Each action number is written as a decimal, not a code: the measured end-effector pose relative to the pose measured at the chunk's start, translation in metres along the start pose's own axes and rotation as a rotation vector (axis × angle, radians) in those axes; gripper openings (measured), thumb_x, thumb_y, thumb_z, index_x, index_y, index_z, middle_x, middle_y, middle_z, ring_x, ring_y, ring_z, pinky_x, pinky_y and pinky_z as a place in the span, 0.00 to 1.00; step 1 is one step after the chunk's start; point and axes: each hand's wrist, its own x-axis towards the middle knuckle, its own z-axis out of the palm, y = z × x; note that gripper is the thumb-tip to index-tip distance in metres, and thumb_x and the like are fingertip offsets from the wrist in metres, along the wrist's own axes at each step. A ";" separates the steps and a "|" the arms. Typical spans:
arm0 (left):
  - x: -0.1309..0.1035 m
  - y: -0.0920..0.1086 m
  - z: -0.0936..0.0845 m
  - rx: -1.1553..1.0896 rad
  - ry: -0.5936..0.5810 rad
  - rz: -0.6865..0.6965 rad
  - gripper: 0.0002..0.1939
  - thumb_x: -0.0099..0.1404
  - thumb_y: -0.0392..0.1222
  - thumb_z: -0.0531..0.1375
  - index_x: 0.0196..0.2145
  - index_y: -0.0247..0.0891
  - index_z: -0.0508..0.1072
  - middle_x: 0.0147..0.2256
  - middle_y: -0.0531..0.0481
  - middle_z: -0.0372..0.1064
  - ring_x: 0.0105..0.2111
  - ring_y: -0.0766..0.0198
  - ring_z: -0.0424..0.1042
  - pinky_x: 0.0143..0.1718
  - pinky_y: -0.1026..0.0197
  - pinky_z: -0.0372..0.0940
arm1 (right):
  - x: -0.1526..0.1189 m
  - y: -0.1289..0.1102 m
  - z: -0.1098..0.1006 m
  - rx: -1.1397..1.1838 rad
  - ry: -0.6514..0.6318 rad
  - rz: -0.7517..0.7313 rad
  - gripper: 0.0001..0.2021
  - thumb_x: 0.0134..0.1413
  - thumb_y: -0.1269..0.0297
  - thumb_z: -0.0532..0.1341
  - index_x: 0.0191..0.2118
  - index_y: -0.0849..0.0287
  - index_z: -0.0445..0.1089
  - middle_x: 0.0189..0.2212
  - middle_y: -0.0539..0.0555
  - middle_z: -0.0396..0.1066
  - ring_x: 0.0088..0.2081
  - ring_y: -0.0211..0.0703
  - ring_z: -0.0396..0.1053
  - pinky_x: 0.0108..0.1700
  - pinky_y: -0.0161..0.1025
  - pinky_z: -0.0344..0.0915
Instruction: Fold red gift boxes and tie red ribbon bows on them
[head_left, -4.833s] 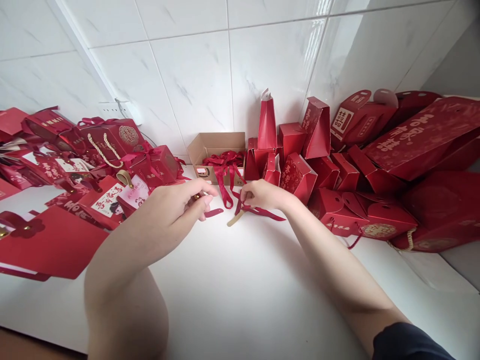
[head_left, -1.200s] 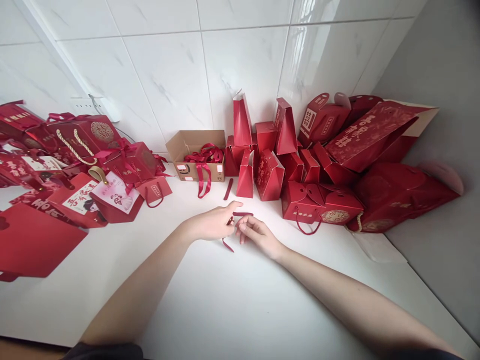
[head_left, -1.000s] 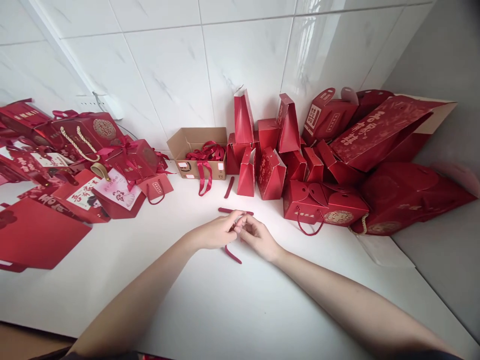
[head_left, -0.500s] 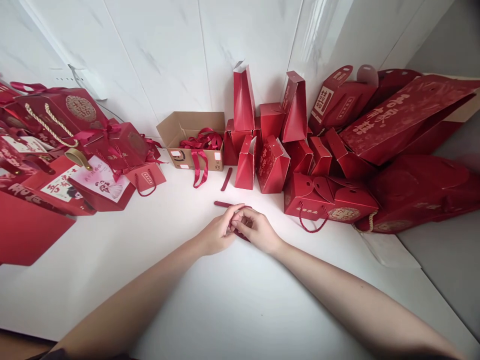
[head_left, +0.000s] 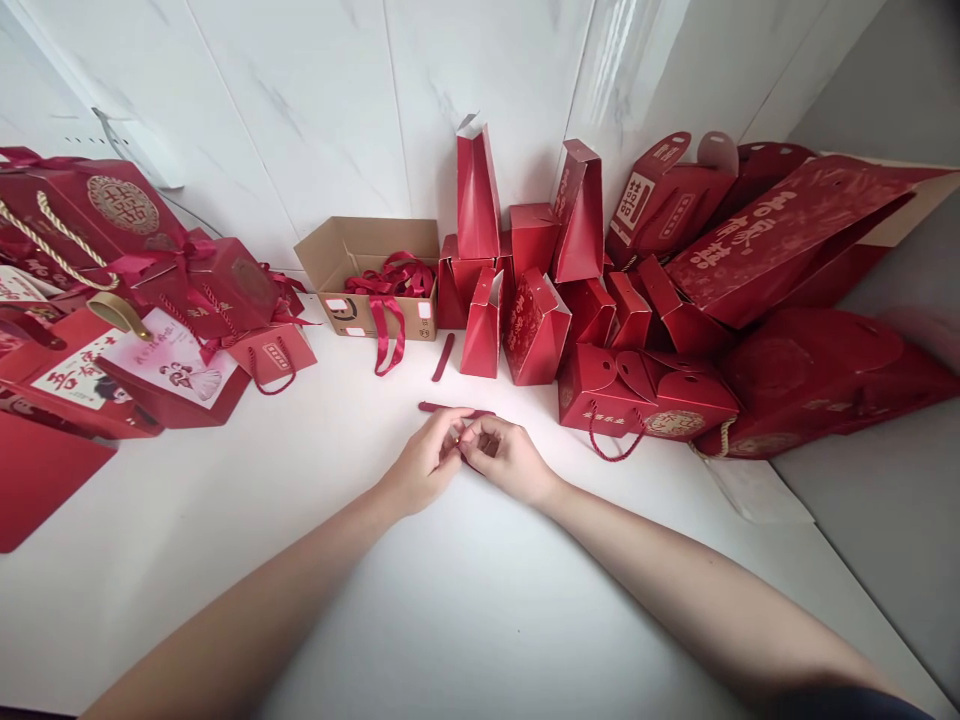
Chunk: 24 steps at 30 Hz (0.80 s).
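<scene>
My left hand [head_left: 424, 460] and my right hand [head_left: 511, 458] meet over the white table, thumbs and fingertips pinched together. Between them shows a bit of a dark red strap [head_left: 462, 449] with a small gold-coloured stud [head_left: 456, 440]. Most of what they hold is hidden by the fingers. Just behind my fingers a second flat dark red strap [head_left: 433, 407] lies crosswise on the table, partly covered by the hands. Farther back a third strap [head_left: 443, 358] lies at a slant, apart from both hands.
An open cardboard box [head_left: 418, 318] of red ribbon stands behind, one ribbon loop [head_left: 389, 345] hanging over its front. Several red gift boxes [head_left: 537, 330] are stacked right of it. More gift boxes and bags crowd the left [head_left: 229, 290] and right [head_left: 832, 370]. A tiled wall [head_left: 315, 120] closes the back.
The view has turned slightly right. The strap that stuck out under my right hand is now mostly hidden, and a gold glint shows at the fingertips. Both hands stay together.
</scene>
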 end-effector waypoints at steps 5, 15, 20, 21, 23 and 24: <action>0.001 -0.001 0.000 0.037 0.197 0.009 0.14 0.65 0.37 0.57 0.48 0.38 0.70 0.43 0.45 0.74 0.33 0.65 0.74 0.37 0.61 0.71 | 0.001 -0.001 -0.003 0.060 0.036 0.028 0.03 0.51 0.65 0.61 0.32 0.56 0.66 0.25 0.47 0.67 0.23 0.36 0.62 0.28 0.36 0.62; -0.002 -0.003 0.003 0.058 0.231 0.010 0.13 0.68 0.44 0.57 0.46 0.39 0.77 0.38 0.49 0.79 0.33 0.61 0.79 0.37 0.60 0.76 | 0.001 -0.004 -0.004 0.035 0.086 0.032 0.06 0.55 0.60 0.60 0.33 0.56 0.66 0.28 0.50 0.69 0.28 0.39 0.65 0.32 0.37 0.64; -0.003 -0.007 0.004 0.058 0.256 -0.011 0.15 0.69 0.45 0.56 0.47 0.39 0.77 0.34 0.49 0.79 0.29 0.62 0.79 0.34 0.61 0.75 | 0.000 -0.005 -0.007 0.001 0.065 0.007 0.10 0.59 0.56 0.59 0.37 0.57 0.70 0.33 0.53 0.70 0.30 0.40 0.65 0.33 0.38 0.63; -0.003 -0.007 0.004 0.059 0.256 -0.014 0.14 0.69 0.45 0.56 0.47 0.39 0.77 0.34 0.49 0.79 0.29 0.62 0.79 0.34 0.62 0.75 | 0.000 -0.005 -0.007 -0.001 0.061 0.007 0.10 0.59 0.55 0.59 0.38 0.57 0.70 0.34 0.53 0.70 0.31 0.40 0.65 0.33 0.38 0.63; -0.003 -0.005 0.004 0.092 0.249 -0.006 0.14 0.69 0.44 0.55 0.46 0.39 0.77 0.34 0.50 0.79 0.29 0.63 0.78 0.34 0.62 0.74 | -0.001 -0.005 -0.007 -0.001 0.060 0.012 0.11 0.58 0.53 0.60 0.37 0.56 0.70 0.35 0.53 0.71 0.31 0.39 0.65 0.33 0.38 0.64; -0.003 -0.004 0.004 0.123 0.245 0.003 0.13 0.69 0.44 0.55 0.45 0.39 0.77 0.35 0.50 0.79 0.29 0.63 0.78 0.34 0.62 0.73 | -0.001 -0.004 -0.006 -0.003 0.065 0.013 0.12 0.58 0.53 0.61 0.37 0.56 0.70 0.35 0.53 0.71 0.30 0.39 0.65 0.33 0.38 0.64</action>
